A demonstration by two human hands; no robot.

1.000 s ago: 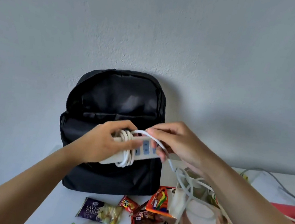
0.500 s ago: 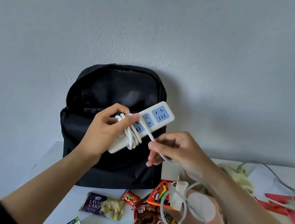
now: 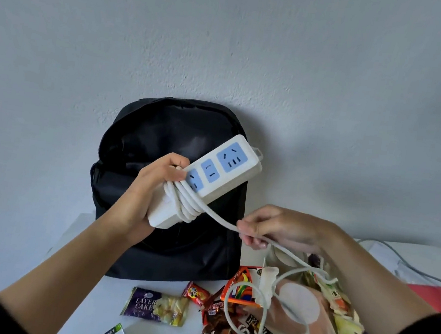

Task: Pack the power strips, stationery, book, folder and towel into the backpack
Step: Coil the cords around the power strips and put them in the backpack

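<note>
Backpack (image 3: 162, 132), black, stands upright on the white table (image 3: 113, 306) with its back against the grey wall. Its top compartment appears unzipped, the opening edge curving along its left side and crown. Bare wall rises above the backpack, leaving free room overhead. The table's left edge passes close beside the backpack's lower left corner.

A heap of snack packets (image 3: 235, 329) lies in front of the backpack's lower right corner, and a red folder (image 3: 433, 298) lies farther right.

The power strip (image 3: 222, 167), white with blue sockets, is held tilted before the backpack's upper front, its free end just past the backpack's right edge. The left hand (image 3: 144, 193) grasps the strip's lower end, fingers curled round the body and the wound turns. The right hand (image 3: 275, 229), right of the backpack and above the table, pinches the cord (image 3: 218, 219), which runs from several coils on the strip and falls in slack loops over the heap.

A "Layer Cake" packet (image 3: 155, 307) lies before the backpack's base, apart from it.
</note>
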